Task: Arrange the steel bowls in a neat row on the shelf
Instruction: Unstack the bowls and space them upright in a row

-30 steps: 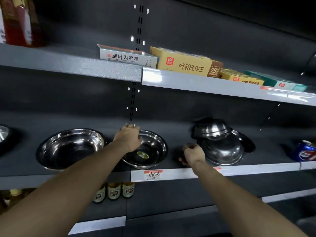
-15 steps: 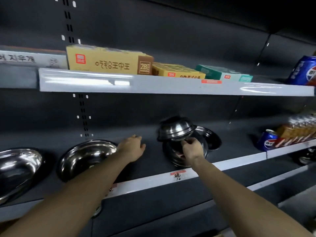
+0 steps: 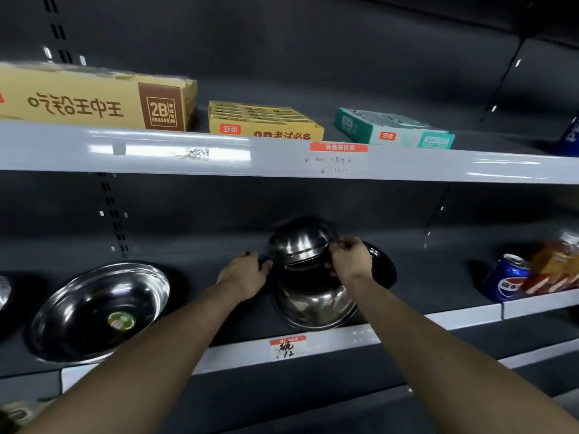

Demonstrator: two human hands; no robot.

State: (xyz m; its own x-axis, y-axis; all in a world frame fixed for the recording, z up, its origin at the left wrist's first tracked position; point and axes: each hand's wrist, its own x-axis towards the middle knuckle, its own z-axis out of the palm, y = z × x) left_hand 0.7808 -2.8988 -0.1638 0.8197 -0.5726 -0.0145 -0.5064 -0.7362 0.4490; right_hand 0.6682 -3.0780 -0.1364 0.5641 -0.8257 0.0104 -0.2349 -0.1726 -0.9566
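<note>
Both hands now grip upturned bowl atop another bowl.

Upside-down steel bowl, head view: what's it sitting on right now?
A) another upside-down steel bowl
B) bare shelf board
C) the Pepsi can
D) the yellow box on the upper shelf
A: the upside-down steel bowl sits on top of a larger inverted bowl on the middle shelf, with the left hand and right hand at its rim on either side.
</note>
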